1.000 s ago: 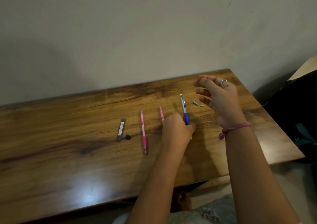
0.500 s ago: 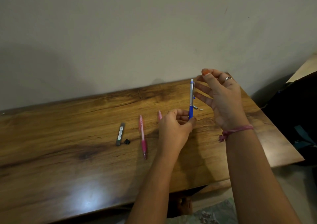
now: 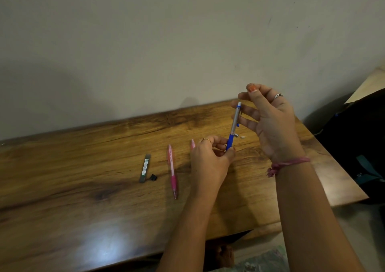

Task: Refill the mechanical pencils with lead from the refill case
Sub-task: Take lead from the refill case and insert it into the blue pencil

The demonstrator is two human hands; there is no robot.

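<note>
My left hand (image 3: 210, 159) pinches the blue grip of a blue and silver mechanical pencil (image 3: 234, 123) and holds it nearly upright above the table. My right hand (image 3: 270, 121) hovers beside the pencil's top end, thumb pressed to forefinger, the other fingers loosely spread; anything between thumb and forefinger is too thin to see. A grey lead refill case (image 3: 145, 168) lies on the table to the left, its small black cap (image 3: 153, 177) beside it. A pink pencil (image 3: 172, 169) lies flat next to the case. A second pink pencil (image 3: 192, 143) is mostly hidden behind my left hand.
A small metal cap (image 3: 236, 134) and a white eraser bit (image 3: 242, 137) lie on the wooden table (image 3: 83, 188) behind the blue pencil. The table stands against a plain wall. A dark bag (image 3: 358, 146) sits off the right edge.
My left hand has lifted the blue pencil off the table and stood it nearly upright. My right hand has risen with it and now sits by the pencil's top end.
</note>
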